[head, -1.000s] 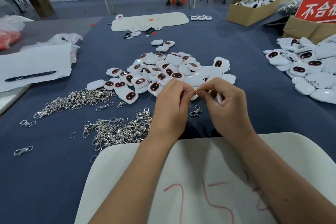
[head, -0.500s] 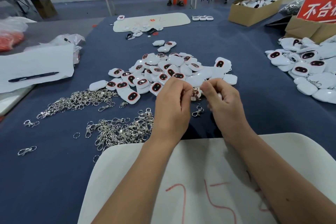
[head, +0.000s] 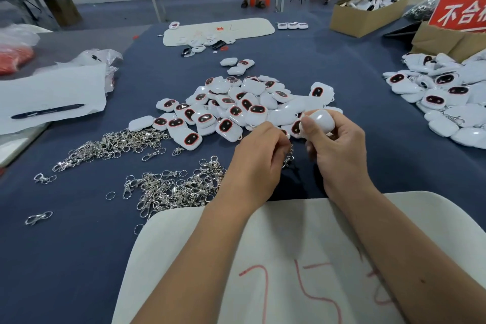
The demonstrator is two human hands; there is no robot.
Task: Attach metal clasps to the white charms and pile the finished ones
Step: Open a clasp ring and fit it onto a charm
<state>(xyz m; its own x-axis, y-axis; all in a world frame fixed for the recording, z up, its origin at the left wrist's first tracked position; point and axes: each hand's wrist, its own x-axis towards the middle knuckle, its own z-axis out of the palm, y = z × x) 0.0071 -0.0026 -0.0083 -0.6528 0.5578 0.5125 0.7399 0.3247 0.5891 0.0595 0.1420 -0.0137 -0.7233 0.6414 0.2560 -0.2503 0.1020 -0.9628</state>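
Head view: right hand [head: 339,147] grips a white charm [head: 319,121] just above the blue table [head: 328,66], near the centre charm pile [head: 236,105]. Left hand [head: 259,158] pinches a metal clasp [head: 288,158] beside it. Loose clasps [head: 168,189] lie left, another charm heap [head: 444,100] far right.

Your left hand [head: 259,159]: fingers curled, pinching a small silver metal clasp [head: 288,157] | your right hand [head: 338,146]: beside that clasp, fingers wrapped round a glossy white rounded charm [head: 321,119]

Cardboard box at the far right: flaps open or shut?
Open: the cardboard box has a flap raised, and white charms show inside.
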